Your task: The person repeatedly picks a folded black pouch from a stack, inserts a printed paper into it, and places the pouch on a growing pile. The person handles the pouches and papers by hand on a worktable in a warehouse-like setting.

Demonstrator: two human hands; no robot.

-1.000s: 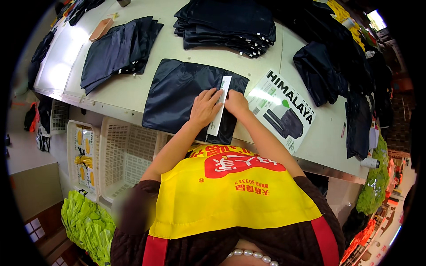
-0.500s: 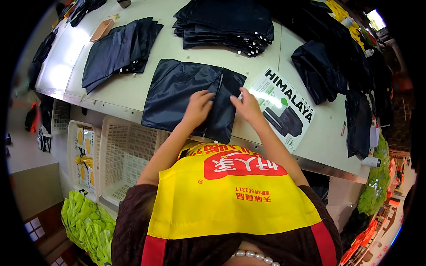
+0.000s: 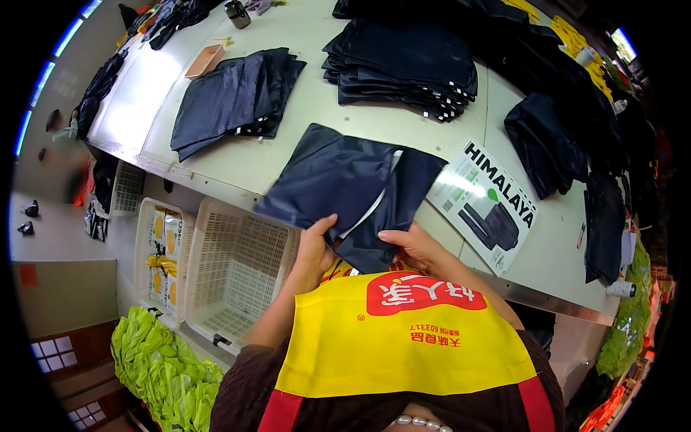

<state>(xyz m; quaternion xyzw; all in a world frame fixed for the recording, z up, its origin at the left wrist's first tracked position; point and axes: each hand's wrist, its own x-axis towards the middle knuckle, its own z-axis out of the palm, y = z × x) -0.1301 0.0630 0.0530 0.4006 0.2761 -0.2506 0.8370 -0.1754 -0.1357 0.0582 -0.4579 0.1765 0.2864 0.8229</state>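
Note:
A folded navy garment (image 3: 331, 171) of thin, shiny cloth overhangs the table's near edge, tilted toward me. My left hand (image 3: 315, 248) grips its near edge, the thumb on top and the other fingers underneath. On the same edge, farther right, my right hand (image 3: 417, 247) pinches the cloth, with fingers partly hidden below it. Between the two folded panels a narrow pale gap runs lengthwise. Right of the garment lies a white printed sheet (image 3: 484, 209) picturing dark clothing.
Folded dark garments lie in a left stack (image 3: 237, 101) and a taller back stack (image 3: 403, 65). A crumpled dark garment (image 3: 543, 144) sits at the right. Below the metal table edge (image 3: 194, 176) stands a white plastic basket (image 3: 234, 266), beside lime-green bags (image 3: 162, 367).
Both hands moved from the garment's top down to its near edge and took hold of it. The garment came nearer and tilted, and the gap between its panels widened.

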